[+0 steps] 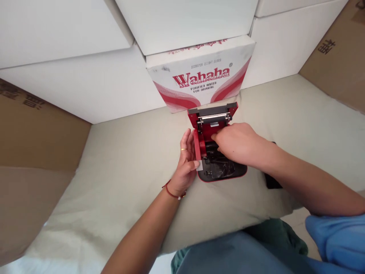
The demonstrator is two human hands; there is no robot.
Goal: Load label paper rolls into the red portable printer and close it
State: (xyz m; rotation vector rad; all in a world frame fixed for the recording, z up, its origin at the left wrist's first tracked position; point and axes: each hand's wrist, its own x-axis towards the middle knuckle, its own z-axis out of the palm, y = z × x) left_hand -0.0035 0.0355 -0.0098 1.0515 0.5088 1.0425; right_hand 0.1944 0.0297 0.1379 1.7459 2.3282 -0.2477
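A red and black label printer (222,171) rests on the cloth-covered surface with its lid (212,114) raised; a roller and a white strip show under the lid. My left hand (188,160) grips the printer's left side, thumb on a small grey patch at the front left corner and fingers along the outer wall. Over the right part of the open compartment is my right hand (235,142), its fingers curled and reaching inside. The hand hides most of its own fingertips, and I cannot make out what they hold. Dark, shiny parts show in the compartment.
Behind the printer stands a white and red water carton (203,76), against stacked white boxes (188,23). Brown cardboard boxes flank the surface on the left (37,152) and right (336,57). A black object (273,181) lies partly hidden under my right forearm.
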